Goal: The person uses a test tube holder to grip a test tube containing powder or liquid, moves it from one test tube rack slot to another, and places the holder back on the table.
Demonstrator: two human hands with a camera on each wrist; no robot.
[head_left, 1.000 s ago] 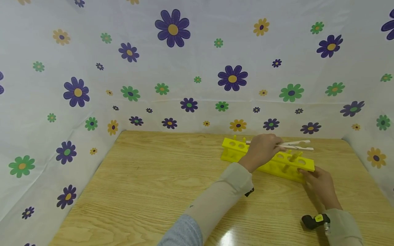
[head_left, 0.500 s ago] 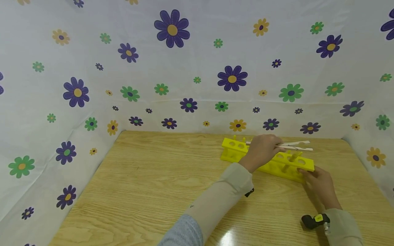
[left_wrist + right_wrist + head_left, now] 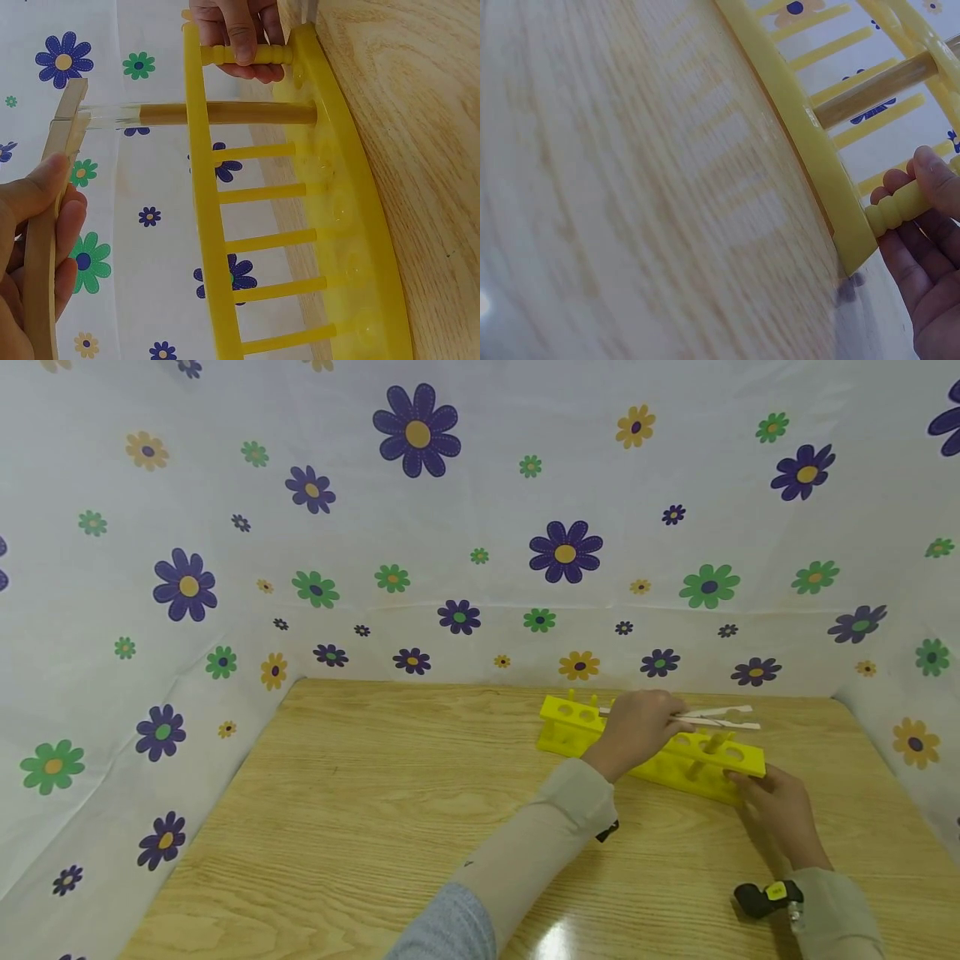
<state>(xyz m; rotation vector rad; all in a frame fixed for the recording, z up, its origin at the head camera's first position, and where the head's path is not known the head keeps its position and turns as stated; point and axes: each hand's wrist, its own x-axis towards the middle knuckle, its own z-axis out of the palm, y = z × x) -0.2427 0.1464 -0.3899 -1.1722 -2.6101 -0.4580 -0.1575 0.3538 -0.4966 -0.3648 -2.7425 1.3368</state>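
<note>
In the head view, my left hand (image 3: 637, 727) holds a wooden test tube clamp (image 3: 720, 722) above a yellow test tube rack (image 3: 570, 739). The left wrist view shows thumb and fingers pinching the clamp's handle (image 3: 41, 262). A test tube (image 3: 112, 115) of brown liquid stands upright in the rack near its right end, with the clamp's tip right at its mouth. My right hand (image 3: 783, 814) grips the ridged end post (image 3: 900, 206) of the rack, fingers wrapped round it in the right wrist view. The rack's base (image 3: 802, 142) sits on the table.
The wooden table (image 3: 360, 810) reaches back to a white cloth (image 3: 480, 510) printed with flowers, which also rises at both sides. Thin yellow pegs (image 3: 270, 240) run along the rack. A black wrist device (image 3: 765, 900) is by the right sleeve.
</note>
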